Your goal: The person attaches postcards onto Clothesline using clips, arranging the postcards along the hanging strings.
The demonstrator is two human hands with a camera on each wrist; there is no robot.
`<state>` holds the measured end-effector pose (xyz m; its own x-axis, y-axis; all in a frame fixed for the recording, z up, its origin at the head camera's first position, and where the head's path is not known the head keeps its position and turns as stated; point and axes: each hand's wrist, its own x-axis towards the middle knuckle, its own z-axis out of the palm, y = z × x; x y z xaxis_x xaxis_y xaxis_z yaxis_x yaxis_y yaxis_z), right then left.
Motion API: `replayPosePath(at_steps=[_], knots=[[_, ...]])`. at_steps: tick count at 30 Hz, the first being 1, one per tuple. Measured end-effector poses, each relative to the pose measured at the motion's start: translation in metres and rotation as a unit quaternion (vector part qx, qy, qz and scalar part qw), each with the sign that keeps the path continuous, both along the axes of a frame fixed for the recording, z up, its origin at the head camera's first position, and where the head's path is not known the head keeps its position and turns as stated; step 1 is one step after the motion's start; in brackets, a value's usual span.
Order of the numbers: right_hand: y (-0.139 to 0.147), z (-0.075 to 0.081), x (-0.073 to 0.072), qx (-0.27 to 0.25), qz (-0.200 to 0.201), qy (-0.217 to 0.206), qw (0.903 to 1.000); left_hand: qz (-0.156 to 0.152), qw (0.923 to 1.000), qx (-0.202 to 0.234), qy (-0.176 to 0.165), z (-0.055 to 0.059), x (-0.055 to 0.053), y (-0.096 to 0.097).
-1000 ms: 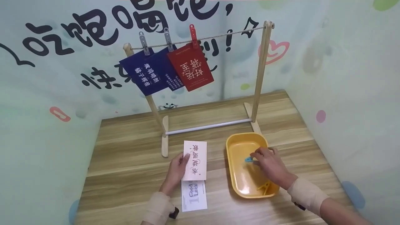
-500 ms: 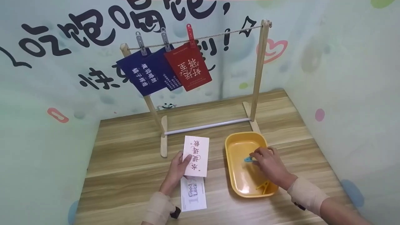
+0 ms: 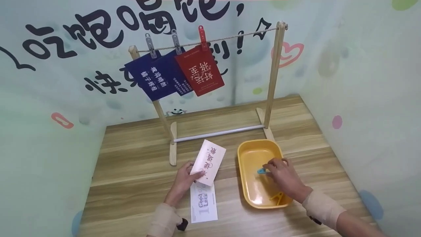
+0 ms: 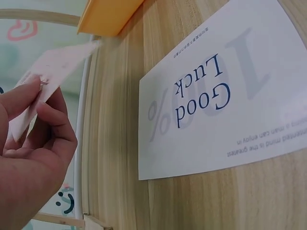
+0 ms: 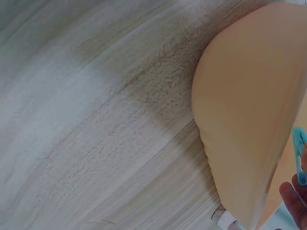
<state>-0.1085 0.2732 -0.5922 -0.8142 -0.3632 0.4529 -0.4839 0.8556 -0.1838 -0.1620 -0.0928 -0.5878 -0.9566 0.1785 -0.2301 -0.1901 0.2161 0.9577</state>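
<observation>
My left hand [image 3: 183,180] pinches a pale pink card [image 3: 210,161] with dark lettering between thumb and fingers, tilted with its top to the right. Below it on the table lies a white "Good Luck" card [image 3: 204,205], its upper end overlapped by the pink one. In the left wrist view the pink card [image 4: 53,72] is seen nearly edge-on. Over the yellow bin [image 3: 241,177], my right hand [image 3: 285,176] pinches a light-blue clothespin [image 3: 262,171]. The right wrist view catches the blue clothespin [image 5: 299,148] at its right edge, by the fingertips [image 5: 293,196].
A yellow clothespin [image 3: 279,198] lies in the bin's near right corner. Behind stands a wooden rack [image 3: 275,75] with a string [image 3: 243,35]. Two blue cards [image 3: 151,77] and a red card [image 3: 200,70] hang there from grey and red clothespins. Walls enclose the table's back and sides.
The pink card has turned clockwise in my left hand, its top now leaning right, and the thumb sits nearer its lower end. My right hand stays over the bin with the blue clothespin.
</observation>
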Motion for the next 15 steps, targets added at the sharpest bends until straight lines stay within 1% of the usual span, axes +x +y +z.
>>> replayPosePath(at_steps=[4,8,11,15], knots=[[0.0006,-0.0016,0.0008,-0.007,0.004,0.002,1.0,0.012,0.999,-0.043,0.007,0.0037,-0.0001,-0.003],[0.0008,-0.0025,0.0011,-0.004,0.004,0.002,1.0,0.018,0.997,-0.072,0.022,0.0071,0.0003,-0.0044],[0.0005,-0.0025,0.0014,-0.003,0.002,-0.004,1.0,0.016,0.9963,-0.076,0.036,0.0078,0.0,-0.0048],[0.0001,-0.0028,0.001,0.0,0.003,-0.011,0.9999,0.021,0.9966,-0.066,0.043,0.0076,0.0004,-0.0059]])
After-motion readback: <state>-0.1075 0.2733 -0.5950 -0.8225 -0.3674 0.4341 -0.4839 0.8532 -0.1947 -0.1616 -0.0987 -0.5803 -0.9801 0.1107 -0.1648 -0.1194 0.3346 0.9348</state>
